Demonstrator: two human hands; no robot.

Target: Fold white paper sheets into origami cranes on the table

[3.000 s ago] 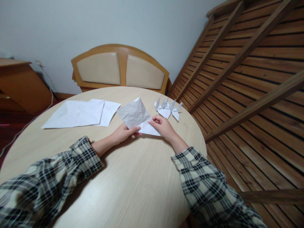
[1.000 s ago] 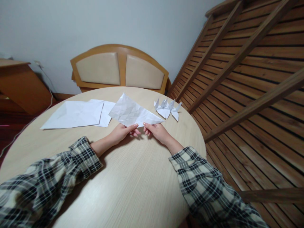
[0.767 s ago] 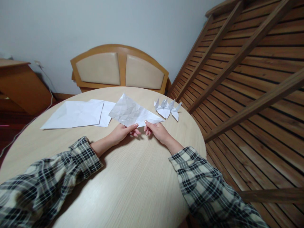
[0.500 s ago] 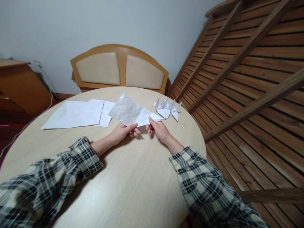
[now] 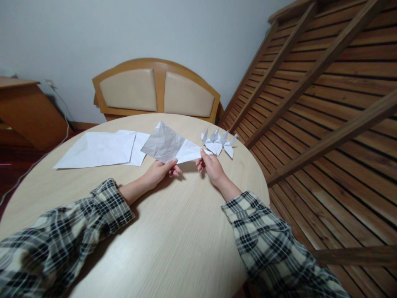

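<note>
A creased white sheet of paper (image 5: 166,142), partly folded, is held above the table between my two hands. Its left part spreads wide and flat, while the right part narrows to a slim point. My left hand (image 5: 161,170) pinches the lower edge near the middle, thumb on top. With thumb and fingers, my right hand (image 5: 211,166) grips the narrow right end; the very tip is partly covered by it. Just beyond my right hand, several white origami cranes (image 5: 218,142) stand close together on the table.
Flat white paper sheets (image 5: 99,149) lie overlapping on the left of the round wooden table (image 5: 173,231). A padded wooden headboard (image 5: 159,89) stands behind the table. Slatted wood (image 5: 325,124) leans along the right side. A brown desk (image 5: 21,109) is at far left.
My right hand has slid a little to the right along the narrow end of the paper. The paper has shifted slightly left and tilted. My left hand has barely moved.
</note>
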